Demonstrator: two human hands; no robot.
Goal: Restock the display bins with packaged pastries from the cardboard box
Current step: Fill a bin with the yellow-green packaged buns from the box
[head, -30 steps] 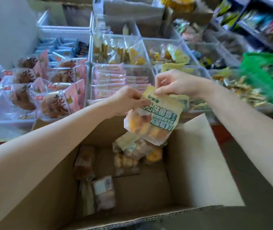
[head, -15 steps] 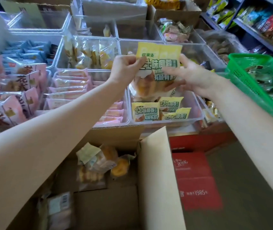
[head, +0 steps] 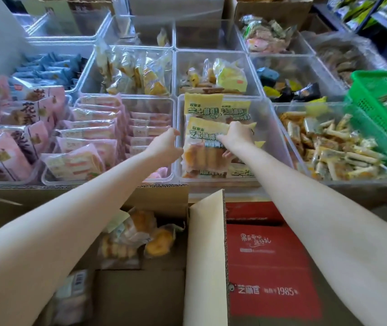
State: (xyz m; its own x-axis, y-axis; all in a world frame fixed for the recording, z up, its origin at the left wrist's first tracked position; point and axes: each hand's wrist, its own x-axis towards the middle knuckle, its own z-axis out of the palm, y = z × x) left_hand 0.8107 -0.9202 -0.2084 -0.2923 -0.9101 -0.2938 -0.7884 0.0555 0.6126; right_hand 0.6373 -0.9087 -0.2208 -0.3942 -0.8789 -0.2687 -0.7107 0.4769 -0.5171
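Note:
A yellow-labelled pastry packet (head: 205, 147) lies in the clear display bin (head: 275, 128) at centre, on top of other packets of the same kind (head: 202, 107). My right hand (head: 236, 137) is inside the bin with its fingers curled on the packet's right side. My left hand (head: 165, 145) hovers just left of the bin's wall, fingers loosely curved, holding nothing. The cardboard box (head: 206, 255) sits below, near me, with more pastry packets (head: 131, 234) inside.
Clear bins of pink packets (head: 86, 140), bread sticks (head: 329, 147) and other snacks surround the centre bin. A green basket (head: 381, 109) stands at right. A red carton (head: 268, 262) lies beside the cardboard box.
The packet went from held up above the bins down into the centre bin. My left hand let go of it and moved left. My right hand stays on it.

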